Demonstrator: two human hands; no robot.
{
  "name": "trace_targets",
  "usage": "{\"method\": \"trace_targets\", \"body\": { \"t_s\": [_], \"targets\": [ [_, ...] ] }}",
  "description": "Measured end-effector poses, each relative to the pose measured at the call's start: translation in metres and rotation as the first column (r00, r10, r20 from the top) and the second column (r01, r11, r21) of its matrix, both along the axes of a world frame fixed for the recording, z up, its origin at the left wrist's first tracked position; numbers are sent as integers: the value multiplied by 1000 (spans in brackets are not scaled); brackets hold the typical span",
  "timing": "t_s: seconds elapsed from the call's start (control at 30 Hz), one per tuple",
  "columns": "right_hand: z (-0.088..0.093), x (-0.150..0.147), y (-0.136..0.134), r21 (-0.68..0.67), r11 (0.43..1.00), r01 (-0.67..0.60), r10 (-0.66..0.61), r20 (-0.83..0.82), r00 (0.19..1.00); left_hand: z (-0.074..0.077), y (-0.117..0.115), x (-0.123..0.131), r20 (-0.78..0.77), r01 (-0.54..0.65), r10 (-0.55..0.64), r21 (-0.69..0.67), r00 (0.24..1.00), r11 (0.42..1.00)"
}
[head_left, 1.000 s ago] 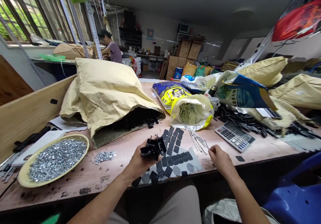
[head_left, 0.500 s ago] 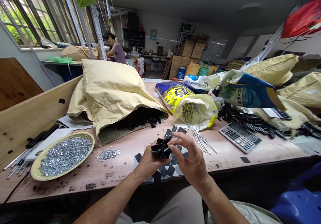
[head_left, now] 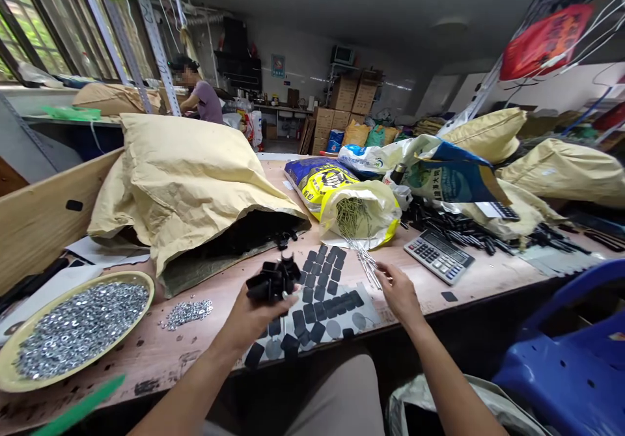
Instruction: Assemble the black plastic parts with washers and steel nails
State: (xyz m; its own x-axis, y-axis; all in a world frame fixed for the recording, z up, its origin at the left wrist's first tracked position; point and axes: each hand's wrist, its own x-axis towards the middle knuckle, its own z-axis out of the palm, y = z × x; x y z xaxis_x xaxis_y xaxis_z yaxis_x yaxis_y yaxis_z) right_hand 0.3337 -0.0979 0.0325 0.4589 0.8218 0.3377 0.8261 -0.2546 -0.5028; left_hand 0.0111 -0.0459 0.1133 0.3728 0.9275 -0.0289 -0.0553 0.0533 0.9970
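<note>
My left hand (head_left: 258, 315) is closed around several black plastic parts (head_left: 273, 280), held above the table's front part. My right hand (head_left: 401, 293) is at the loose ends of long thin metal rods (head_left: 364, 260), thumb and fingers pinched at the rod ends. The rods spill out of an open yellow-and-white bag (head_left: 381, 228); their far ends inside look greenish-gold. Between my hands, black flat pads (head_left: 319, 278) lie in rows on the table and on a grey sheet (head_left: 364, 293).
A pale yellow bowl (head_left: 152, 286) of small metal nuts stands left, beside a small pile of nuts (head_left: 188, 312). A big paper sack (head_left: 195, 176) opens toward me. A calculator (head_left: 438, 257) lies right, near black parts (head_left: 459, 231). A blue chair (head_left: 571, 358) is at right; a person (head_left: 205, 101) sits beyond.
My right hand has left the black parts and moved right to the metal rods. My left hand still holds the parts, a little farther left. The view has turned and shifted.
</note>
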Motion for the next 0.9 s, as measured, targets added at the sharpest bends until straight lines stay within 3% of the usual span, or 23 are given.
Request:
{"method": "trace_targets", "body": {
  "t_s": [0.07,0.17,0.33,0.43,0.5,0.57,0.6,0.67,0.73,0.8,0.9],
  "targets": [
    [-17,33,3,-86,988,126,-123,41,992,-2,-1,0,0,-14,14,-39,1000,999],
    [-28,57,1,-177,959,222,-211,82,974,-10,-3,5,23,45,-43,-83,999,996],
    [-29,64,-11,-290,916,277,-265,82,961,-18,2,6,-19,47,-50,-127,999,991],
    [-20,58,-19,-305,909,283,-282,49,958,-18,6,6,2,21,-21,-118,1000,993],
    [-6,43,-23,-205,960,192,-206,-52,977,-19,7,8,7,23,-22,-106,1000,994],
    [19,16,-25,0,1000,-7,7,-203,979,-19,6,12,5,55,-55,-84,998,995],
    [35,-1,-26,128,985,-117,146,-250,957,-19,5,13,10,68,-68,-65,998,996],
    [70,-38,-26,316,903,-292,367,-210,906,-20,3,16,26,85,-84,-14,996,996],
    [104,-71,-26,406,811,-421,484,-61,873,-21,3,17,43,107,-107,-3,993,994],
    [129,-94,-24,405,743,-533,547,91,832,-21,3,17,54,138,-135,-65,989,988],
    [147,-112,-17,292,694,-658,620,221,753,-19,5,14,69,185,-176,-170,982,968]
  ]
}}
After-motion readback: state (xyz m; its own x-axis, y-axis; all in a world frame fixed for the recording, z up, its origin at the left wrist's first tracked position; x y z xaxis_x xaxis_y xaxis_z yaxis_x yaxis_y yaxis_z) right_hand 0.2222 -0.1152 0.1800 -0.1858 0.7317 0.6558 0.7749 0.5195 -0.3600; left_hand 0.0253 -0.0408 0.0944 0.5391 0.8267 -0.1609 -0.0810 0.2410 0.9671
